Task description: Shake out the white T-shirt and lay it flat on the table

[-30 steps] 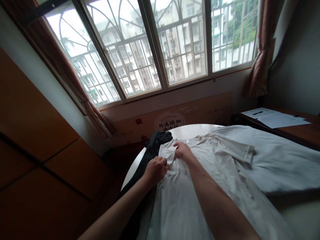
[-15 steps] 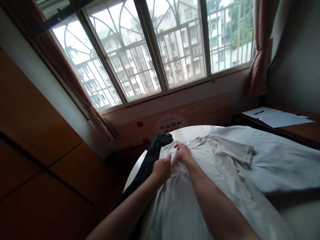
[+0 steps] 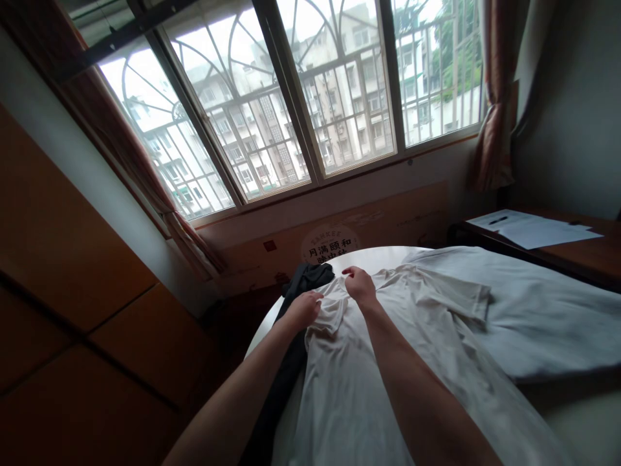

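A pale beige T-shirt [image 3: 412, 323] lies spread on a round white table [image 3: 378, 257]. My left hand [image 3: 303, 309] grips the shirt's left sleeve, which is bunched and folded near the shoulder. My right hand [image 3: 359, 285] pinches the cloth at the shoulder beside the collar. A dark garment [image 3: 295, 304] lies along the table's left edge, just under and beyond my left hand. A light grey cloth [image 3: 543, 304] lies to the right of the shirt, partly under its other sleeve.
A wooden desk [image 3: 577, 249] with white papers [image 3: 533, 230] and a pen stands at the right. A cardboard box [image 3: 334, 236] with printed characters leans below the barred window [image 3: 291, 97]. Wooden panels [image 3: 72, 291] fill the left side.
My left hand has moved up and left along the sleeve, bunching it. My right hand has shifted a little toward the collar. The view has tilted slightly.
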Demonstrator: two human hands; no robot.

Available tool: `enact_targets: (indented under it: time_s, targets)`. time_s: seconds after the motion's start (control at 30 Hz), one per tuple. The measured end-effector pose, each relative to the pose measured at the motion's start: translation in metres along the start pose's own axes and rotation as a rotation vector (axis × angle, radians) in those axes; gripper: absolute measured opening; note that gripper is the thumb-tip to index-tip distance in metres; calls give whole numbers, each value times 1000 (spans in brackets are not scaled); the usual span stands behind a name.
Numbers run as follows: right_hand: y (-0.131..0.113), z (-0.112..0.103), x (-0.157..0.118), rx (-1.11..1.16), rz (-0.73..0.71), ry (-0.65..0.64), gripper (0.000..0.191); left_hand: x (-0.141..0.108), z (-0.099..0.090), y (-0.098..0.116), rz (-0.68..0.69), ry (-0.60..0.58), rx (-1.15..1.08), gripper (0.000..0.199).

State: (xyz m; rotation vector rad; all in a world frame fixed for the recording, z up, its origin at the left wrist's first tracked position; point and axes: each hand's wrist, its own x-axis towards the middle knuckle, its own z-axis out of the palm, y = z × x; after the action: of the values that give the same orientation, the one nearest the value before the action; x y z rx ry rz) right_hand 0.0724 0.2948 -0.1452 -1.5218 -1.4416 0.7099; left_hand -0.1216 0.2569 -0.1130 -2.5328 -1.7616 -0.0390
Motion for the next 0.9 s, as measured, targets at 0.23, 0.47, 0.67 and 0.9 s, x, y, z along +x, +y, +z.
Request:
enact_targets:
  time_s: [0.23,0.47,0.67,0.9]
  targets:
    - [-5,-7,-4,94,8,117,37,15,67,11,-70,-54,-4,65]
    - [-36,-24,-10,162,-80,168,32,18,74,6,-115,-71,-30,66]
    - [-109,-62,-35,282,-398,172,30,13,70,12,-102,15,-39,62]
    - [-48,-153,-24,-373,-272,24,35,-4,62,19,42,276,-57,32]
